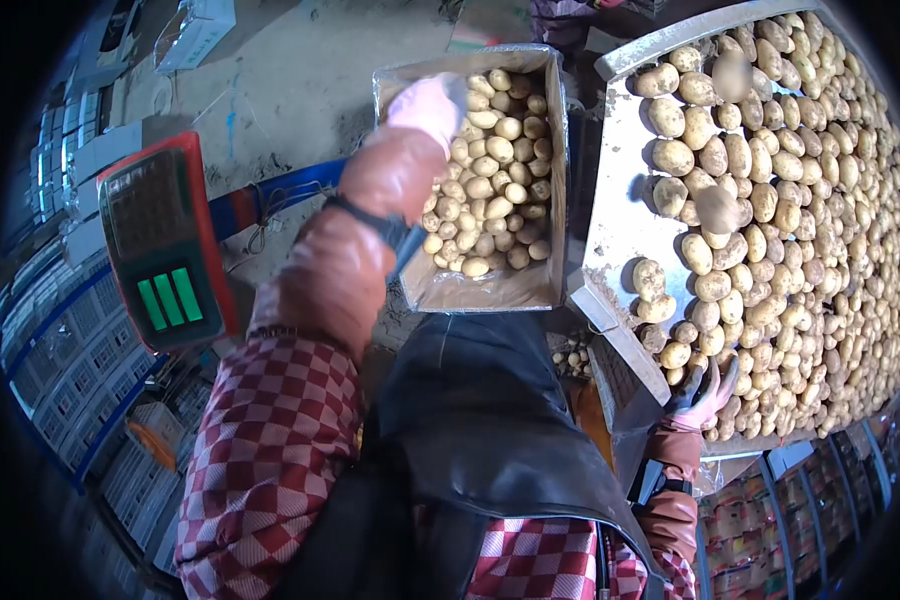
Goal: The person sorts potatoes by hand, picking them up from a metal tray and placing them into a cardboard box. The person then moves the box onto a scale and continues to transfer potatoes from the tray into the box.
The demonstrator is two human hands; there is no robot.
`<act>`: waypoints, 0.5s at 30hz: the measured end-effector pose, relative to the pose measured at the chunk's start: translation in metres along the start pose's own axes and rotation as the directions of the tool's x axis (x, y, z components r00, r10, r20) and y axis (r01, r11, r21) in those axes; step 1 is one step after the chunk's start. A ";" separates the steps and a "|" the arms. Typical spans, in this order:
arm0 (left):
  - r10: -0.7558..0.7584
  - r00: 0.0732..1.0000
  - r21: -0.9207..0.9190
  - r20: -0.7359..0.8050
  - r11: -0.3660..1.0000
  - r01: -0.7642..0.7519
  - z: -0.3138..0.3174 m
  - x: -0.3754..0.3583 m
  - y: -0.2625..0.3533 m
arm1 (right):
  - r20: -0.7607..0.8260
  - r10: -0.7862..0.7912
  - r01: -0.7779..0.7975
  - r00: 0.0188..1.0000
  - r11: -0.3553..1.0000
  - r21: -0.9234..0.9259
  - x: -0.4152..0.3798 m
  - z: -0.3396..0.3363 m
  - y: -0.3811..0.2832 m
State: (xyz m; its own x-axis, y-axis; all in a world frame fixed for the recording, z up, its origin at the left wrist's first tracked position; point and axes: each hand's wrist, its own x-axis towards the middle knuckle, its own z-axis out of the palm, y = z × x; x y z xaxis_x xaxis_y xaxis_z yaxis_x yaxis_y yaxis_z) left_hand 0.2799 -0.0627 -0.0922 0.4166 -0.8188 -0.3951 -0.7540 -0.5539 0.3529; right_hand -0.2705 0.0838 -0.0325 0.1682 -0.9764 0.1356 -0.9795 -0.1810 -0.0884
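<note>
An open carton lined with clear plastic stands in front of me, with many potatoes inside. My left hand, in a pink glove with dark fingers, is over the carton's far left corner. Motion smears its fingers. To the right, a pale sorting table bears a wide spread of potatoes. At its near edge my right hand, gloved the same way, rests among the potatoes with its fingers spread.
A scale display with a red frame and green lit bars stands at left on a blue post. Stacked crates line the left side. More potatoes lie low between my apron and the table. A white box lies far left.
</note>
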 end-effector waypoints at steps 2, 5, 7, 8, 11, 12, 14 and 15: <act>-0.083 0.989 0.419 0.122 0.908 0.025 0.024 0.040 -0.030 | 0.006 -0.024 0.024 1.000 1.000 -0.009 -0.003 0.000 0.002; 0.060 0.998 0.530 0.025 0.846 -0.064 0.067 0.051 -0.055 | 0.010 0.018 -0.019 1.000 0.999 0.033 -0.003 -0.002 -0.002; -0.005 0.997 0.547 0.081 0.836 -0.040 0.069 0.063 -0.047 | 0.012 0.011 -0.011 1.000 1.000 0.012 -0.001 -0.001 -0.001; -0.071 0.992 0.540 0.103 0.841 0.004 0.069 0.067 -0.043 | 0.017 0.002 -0.002 1.000 1.000 -0.002 -0.001 -0.001 -0.001; -0.156 0.975 0.566 0.157 0.823 0.041 0.066 0.073 -0.034 | 0.014 0.048 -0.049 0.999 0.998 0.039 -0.003 -0.001 -0.003; -0.197 0.964 0.559 0.179 0.827 0.065 0.065 0.076 -0.034 | 0.014 0.051 -0.052 0.999 0.998 0.042 -0.004 -0.001 -0.003; -0.249 0.945 0.559 0.211 0.824 0.093 0.060 0.078 -0.031 | 0.017 0.071 -0.071 0.997 0.997 0.035 -0.003 -0.001 -0.002; -0.241 0.945 0.552 0.219 0.829 0.083 0.059 0.079 -0.033 | 0.020 0.084 -0.084 0.996 0.996 0.028 -0.004 -0.001 -0.003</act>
State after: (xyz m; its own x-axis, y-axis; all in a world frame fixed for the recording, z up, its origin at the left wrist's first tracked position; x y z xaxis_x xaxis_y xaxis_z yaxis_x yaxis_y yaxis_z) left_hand 0.3073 -0.1004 -0.1853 0.4643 -0.6072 -0.6448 -0.8711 -0.4445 -0.2088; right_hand -0.2681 0.0886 -0.0315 0.0880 -0.9903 0.1075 -0.9867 -0.1015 -0.1272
